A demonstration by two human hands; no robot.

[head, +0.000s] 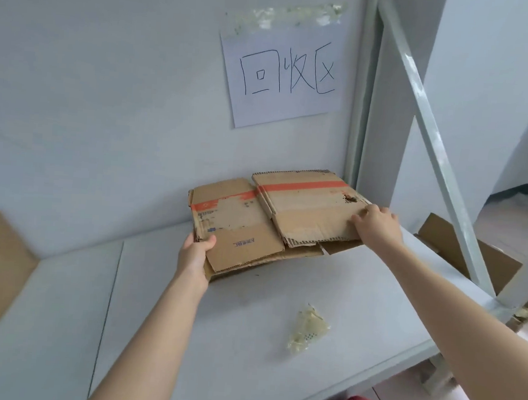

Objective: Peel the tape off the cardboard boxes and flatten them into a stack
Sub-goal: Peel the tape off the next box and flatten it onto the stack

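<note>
Head: hands (195, 251) (376, 223) on seemingly flattened cardboard (254, 230)

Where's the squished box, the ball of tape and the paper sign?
flattened cardboard box (248, 227), head view, on its left panel.
crumpled tape wad (308, 329), head view, on its middle.
paper sign (280, 108), head view, on its blank lower part.

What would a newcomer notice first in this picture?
The eye goes first to the flattened cardboard box with an orange stripe, at the back of the white table; the left hand grips its near left corner and the right hand holds its right edge. Above it a handwritten paper sign hangs on the wall. Nearer, a wad of clear tape lies on the table.
</note>
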